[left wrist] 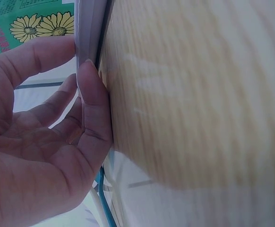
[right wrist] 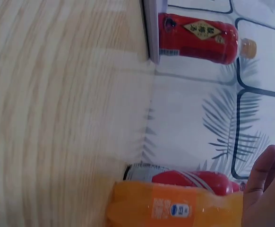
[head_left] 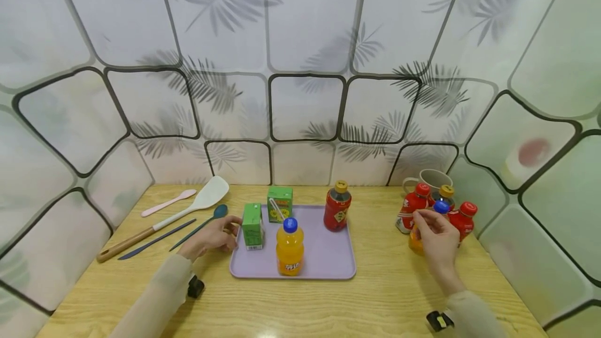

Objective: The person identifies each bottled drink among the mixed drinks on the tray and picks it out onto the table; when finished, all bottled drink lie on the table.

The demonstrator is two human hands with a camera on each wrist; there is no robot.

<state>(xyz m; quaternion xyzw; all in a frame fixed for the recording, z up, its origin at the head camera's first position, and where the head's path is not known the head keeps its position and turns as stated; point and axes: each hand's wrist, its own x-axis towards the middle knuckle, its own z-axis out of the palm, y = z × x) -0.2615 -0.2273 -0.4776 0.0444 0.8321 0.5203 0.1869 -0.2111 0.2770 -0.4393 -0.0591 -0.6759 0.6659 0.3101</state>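
My left hand (head_left: pixel 217 236) is at the left rim of a lilac tray (head_left: pixel 324 262). In the left wrist view its fingers (left wrist: pixel 96 106) pinch that rim close to the tabletop. On the tray stand two green drink cartons (head_left: pixel 252 226), an orange soda bottle (head_left: pixel 289 252) with a blue cap, and a red-labelled bottle (head_left: pixel 337 207) with a gold cap. My right hand (head_left: pixel 439 233) is in front of another orange soda bottle (right wrist: pixel 170 205), fingers loosely bent beside its blue cap (head_left: pixel 441 206). The hand hides part of that bottle; no grip shows.
Two red-capped bottles (head_left: pixel 413 205), a gold-capped bottle (head_left: pixel 443 195) and a mug (head_left: pixel 434 177) crowd the right back. At left lie a white spatula (head_left: pixel 211 194), a pink spoon (head_left: pixel 169 203), a blue knife-like utensil (head_left: pixel 157 240) and a teal spoon (head_left: pixel 219 211). Patterned curtains (head_left: pixel 305 108) enclose the table.
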